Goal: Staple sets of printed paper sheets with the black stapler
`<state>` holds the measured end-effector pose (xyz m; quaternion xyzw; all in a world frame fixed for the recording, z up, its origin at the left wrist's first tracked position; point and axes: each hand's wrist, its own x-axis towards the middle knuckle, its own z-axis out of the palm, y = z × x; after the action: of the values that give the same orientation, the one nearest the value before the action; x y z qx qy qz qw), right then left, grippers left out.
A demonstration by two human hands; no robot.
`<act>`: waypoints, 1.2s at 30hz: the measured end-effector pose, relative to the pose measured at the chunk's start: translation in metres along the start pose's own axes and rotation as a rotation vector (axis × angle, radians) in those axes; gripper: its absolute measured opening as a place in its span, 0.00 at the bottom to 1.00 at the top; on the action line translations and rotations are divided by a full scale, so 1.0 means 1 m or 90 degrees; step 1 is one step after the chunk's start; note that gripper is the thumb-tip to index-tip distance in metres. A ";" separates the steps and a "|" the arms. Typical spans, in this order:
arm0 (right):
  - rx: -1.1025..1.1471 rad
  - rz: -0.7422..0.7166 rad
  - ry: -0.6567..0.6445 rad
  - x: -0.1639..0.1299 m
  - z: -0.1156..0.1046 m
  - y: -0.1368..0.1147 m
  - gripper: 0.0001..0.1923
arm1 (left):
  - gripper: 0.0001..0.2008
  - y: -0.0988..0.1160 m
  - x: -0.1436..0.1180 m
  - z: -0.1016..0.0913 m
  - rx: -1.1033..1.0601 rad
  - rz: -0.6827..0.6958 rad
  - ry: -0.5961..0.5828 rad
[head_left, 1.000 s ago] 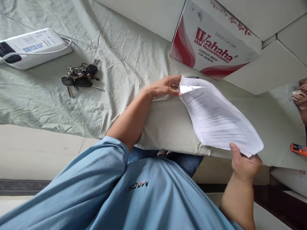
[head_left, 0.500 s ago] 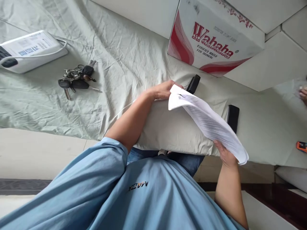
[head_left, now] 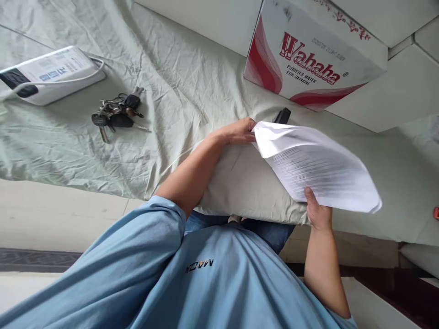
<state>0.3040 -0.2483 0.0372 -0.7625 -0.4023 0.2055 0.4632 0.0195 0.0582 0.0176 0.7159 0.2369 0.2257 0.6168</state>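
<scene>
A stack of white printed sheets [head_left: 318, 169] is held above the cloth-covered table, bowed, with lines of print on its near face. My right hand [head_left: 317, 211] grips the lower edge, thumb on the printed side and the other fingers hidden behind. At the upper left corner of the sheets, my left hand [head_left: 238, 131] is closed on the paper, its fingertips partly covered. Just beyond that corner, a black object [head_left: 283, 116] lies on the cloth, half hidden by the sheets.
A Wahaha water carton [head_left: 312, 59] stands at the back against white boxes or panels. To the left lie a bunch of keys [head_left: 118, 112] and a white device with a cable [head_left: 55, 75]. An orange item [head_left: 436, 213] shows at the right edge. Pale green cloth [head_left: 178, 100] covers the table.
The sheets have swung up and to the right, opening wider and covering the black phone-like item. My right hand has tilted with them; my left hand has shifted slightly right.
</scene>
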 end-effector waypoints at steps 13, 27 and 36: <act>0.130 0.242 -0.011 -0.027 -0.029 0.016 0.35 | 0.30 0.012 -0.004 0.001 0.048 -0.070 -0.108; 0.093 0.081 -0.136 0.056 0.017 -0.042 0.40 | 0.20 0.020 -0.004 0.030 0.091 -0.055 -0.300; 0.032 0.043 -0.051 0.087 0.041 -0.025 0.34 | 0.13 0.026 -0.003 0.025 0.119 -0.102 -0.272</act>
<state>0.3175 -0.1501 0.0441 -0.7550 -0.3893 0.2610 0.4586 0.0337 0.0338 0.0395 0.7803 0.1767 -0.0035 0.5999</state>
